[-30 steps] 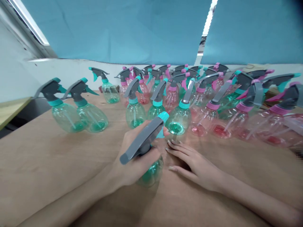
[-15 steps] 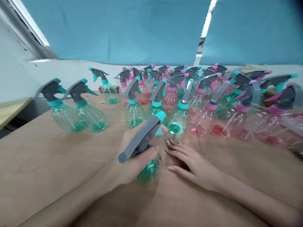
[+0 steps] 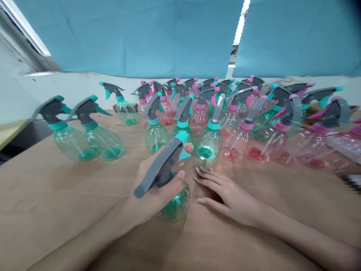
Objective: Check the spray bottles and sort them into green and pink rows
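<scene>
My left hand [image 3: 158,188] is wrapped round the neck of a green spray bottle [image 3: 176,205] near the table's front. Its grey trigger head with a teal nozzle tilts up and to the right, away from me; my fingers hide most of the collar. My right hand [image 3: 225,192] rests palm down on the table, right of that bottle, fingers stretched out and holding nothing. Just beyond the fingertips stands another green spray bottle [image 3: 208,145] with a teal collar. A pink-collared spray bottle [image 3: 242,141] is to its right.
Several green and pink spray bottles crowd the back and right of the wooden table [image 3: 42,195]. Two green spray bottles [image 3: 105,141] stand together at the left. A blue curtain [image 3: 141,37] hangs behind. A blurred dark object [image 3: 352,182] lies at the right edge.
The whole view has shifted slightly, so the bottles appear a little further left. My left hand still grips the green spray bottle, and my right hand stays flat on the table.
</scene>
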`<state>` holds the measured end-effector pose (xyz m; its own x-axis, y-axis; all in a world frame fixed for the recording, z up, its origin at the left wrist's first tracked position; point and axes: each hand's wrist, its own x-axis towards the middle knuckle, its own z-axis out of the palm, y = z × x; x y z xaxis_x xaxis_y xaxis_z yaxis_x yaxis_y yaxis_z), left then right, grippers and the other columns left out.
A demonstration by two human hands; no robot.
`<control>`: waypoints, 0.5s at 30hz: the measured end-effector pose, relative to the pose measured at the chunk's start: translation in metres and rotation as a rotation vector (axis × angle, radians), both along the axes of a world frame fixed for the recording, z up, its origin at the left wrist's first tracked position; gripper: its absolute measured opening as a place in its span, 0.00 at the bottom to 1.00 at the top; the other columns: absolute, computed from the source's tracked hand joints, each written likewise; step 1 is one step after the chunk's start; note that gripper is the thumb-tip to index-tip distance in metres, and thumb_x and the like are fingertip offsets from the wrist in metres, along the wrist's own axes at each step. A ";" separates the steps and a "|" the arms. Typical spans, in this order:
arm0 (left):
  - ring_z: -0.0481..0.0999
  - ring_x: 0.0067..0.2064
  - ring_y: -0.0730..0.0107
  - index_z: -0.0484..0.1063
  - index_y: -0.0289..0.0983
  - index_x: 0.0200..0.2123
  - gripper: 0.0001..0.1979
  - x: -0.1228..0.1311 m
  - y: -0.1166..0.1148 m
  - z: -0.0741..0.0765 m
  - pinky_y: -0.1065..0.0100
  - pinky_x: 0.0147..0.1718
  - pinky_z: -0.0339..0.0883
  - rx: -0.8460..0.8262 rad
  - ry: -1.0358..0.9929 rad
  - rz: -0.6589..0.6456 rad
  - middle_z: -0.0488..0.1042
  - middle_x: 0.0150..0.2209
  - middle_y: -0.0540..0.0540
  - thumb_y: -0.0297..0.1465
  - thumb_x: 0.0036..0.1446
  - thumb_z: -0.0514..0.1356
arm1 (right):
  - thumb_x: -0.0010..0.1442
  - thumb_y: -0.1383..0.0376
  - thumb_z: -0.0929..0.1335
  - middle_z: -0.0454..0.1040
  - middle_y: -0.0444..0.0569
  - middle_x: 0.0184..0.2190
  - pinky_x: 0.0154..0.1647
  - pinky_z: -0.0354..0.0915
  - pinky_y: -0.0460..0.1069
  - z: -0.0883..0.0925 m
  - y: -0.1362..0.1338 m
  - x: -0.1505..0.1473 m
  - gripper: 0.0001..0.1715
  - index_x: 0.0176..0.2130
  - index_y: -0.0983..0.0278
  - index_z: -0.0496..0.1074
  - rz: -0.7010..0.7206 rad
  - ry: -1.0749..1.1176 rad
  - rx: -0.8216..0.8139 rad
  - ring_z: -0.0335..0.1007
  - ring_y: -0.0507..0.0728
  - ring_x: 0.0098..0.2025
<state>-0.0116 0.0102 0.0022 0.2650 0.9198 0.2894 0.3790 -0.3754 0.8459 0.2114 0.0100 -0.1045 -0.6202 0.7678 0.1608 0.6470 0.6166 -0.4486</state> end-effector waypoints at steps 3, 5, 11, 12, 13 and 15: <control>0.82 0.42 0.61 0.71 0.44 0.53 0.21 0.000 0.000 -0.001 0.66 0.37 0.78 -0.024 0.056 0.037 0.82 0.42 0.49 0.33 0.54 0.57 | 0.67 0.48 0.62 0.58 0.53 0.68 0.69 0.52 0.61 0.000 0.000 0.000 0.35 0.64 0.64 0.63 0.002 0.018 -0.001 0.52 0.61 0.69; 0.81 0.34 0.63 0.71 0.43 0.53 0.22 0.000 -0.001 0.000 0.67 0.31 0.77 -0.045 0.092 0.057 0.82 0.40 0.48 0.34 0.54 0.56 | 0.67 0.48 0.63 0.59 0.53 0.67 0.69 0.52 0.62 -0.001 0.000 0.000 0.34 0.64 0.64 0.63 0.001 0.040 -0.001 0.52 0.62 0.69; 0.81 0.39 0.65 0.71 0.44 0.53 0.24 0.002 0.000 0.001 0.67 0.42 0.77 -0.043 0.045 0.012 0.78 0.51 0.49 0.28 0.51 0.59 | 0.67 0.49 0.64 0.60 0.53 0.67 0.68 0.53 0.63 -0.001 -0.001 0.000 0.33 0.64 0.61 0.63 -0.002 0.066 -0.005 0.53 0.63 0.69; 0.82 0.40 0.65 0.71 0.44 0.53 0.24 0.002 0.000 0.001 0.67 0.43 0.77 -0.042 0.037 0.011 0.78 0.51 0.49 0.27 0.51 0.59 | 0.67 0.49 0.64 0.60 0.53 0.67 0.68 0.53 0.64 0.000 -0.001 0.000 0.33 0.64 0.61 0.63 -0.005 0.073 -0.006 0.53 0.64 0.68; 0.82 0.40 0.63 0.71 0.44 0.53 0.24 0.002 0.000 0.001 0.66 0.43 0.77 -0.041 0.039 0.008 0.79 0.50 0.49 0.28 0.51 0.58 | 0.66 0.50 0.64 0.60 0.53 0.67 0.68 0.54 0.64 0.000 -0.001 0.000 0.32 0.64 0.60 0.63 -0.009 0.079 -0.006 0.54 0.64 0.68; 0.82 0.42 0.61 0.71 0.44 0.54 0.24 0.002 0.000 0.001 0.65 0.43 0.77 -0.028 0.051 0.010 0.80 0.48 0.49 0.28 0.52 0.58 | 0.66 0.50 0.64 0.61 0.53 0.67 0.67 0.54 0.64 0.001 -0.001 0.000 0.33 0.64 0.60 0.63 -0.008 0.079 -0.006 0.54 0.64 0.68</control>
<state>-0.0095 0.0103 0.0036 0.2695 0.9300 0.2500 0.4250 -0.3478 0.8357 0.2113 0.0086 -0.1031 -0.5994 0.7739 0.2044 0.6144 0.6086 -0.5021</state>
